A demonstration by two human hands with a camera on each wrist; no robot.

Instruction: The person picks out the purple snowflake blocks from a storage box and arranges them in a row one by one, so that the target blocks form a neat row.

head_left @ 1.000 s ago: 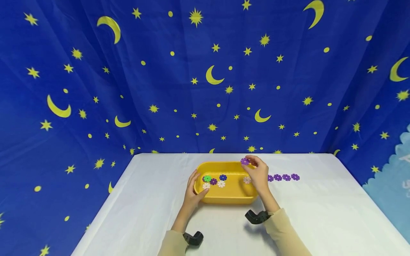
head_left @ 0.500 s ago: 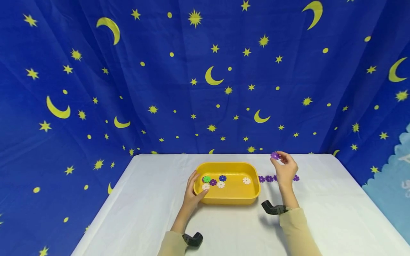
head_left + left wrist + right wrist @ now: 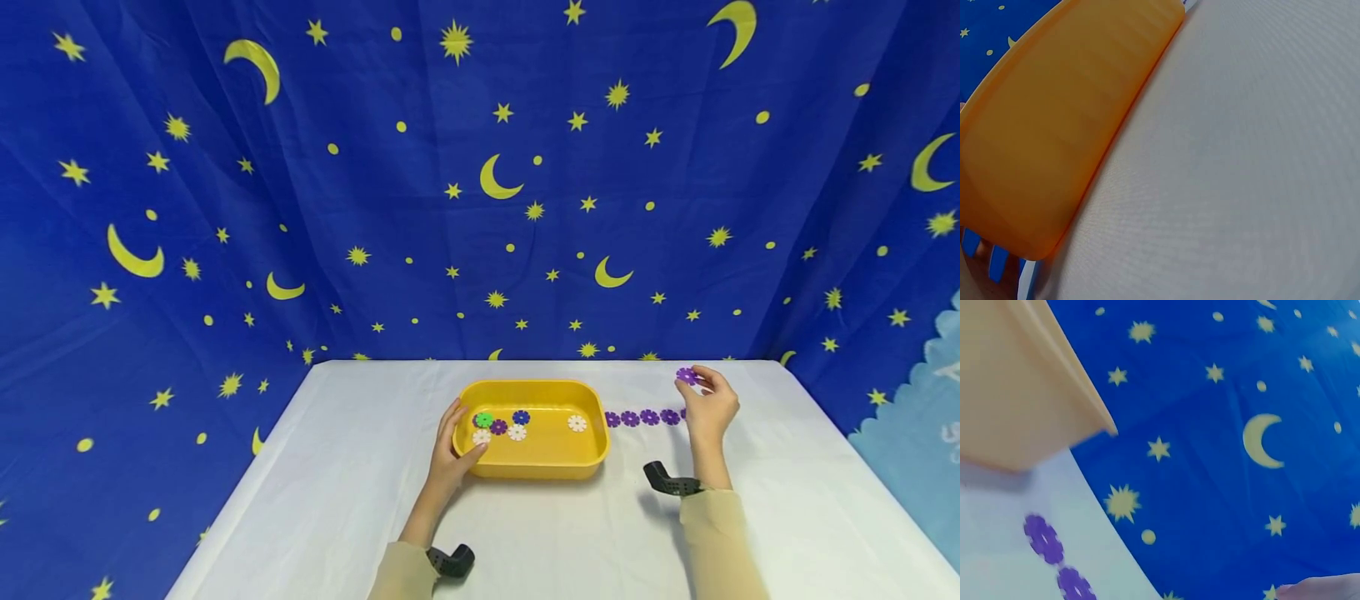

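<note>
A yellow plastic tub stands on the white table, and my left hand holds its left end, thumb at the front rim. In the left wrist view the tub's outer wall fills the upper left. My right hand pinches a purple notched disc between thumb and fingers, above the right end of a row of purple discs. That hand partly hides the row's end. Inside the tub lie a green disc, a blue disc, a purple disc and white discs.
The white table reaches back to a blue curtain with yellow moons and stars. In the right wrist view, two purple discs of the row lie close to the tub. A black camera mount sits on each wrist.
My right hand has carried the purple disc from above the tub rightward, over the row, to its far right end. My left hand has stayed on the tub.
</note>
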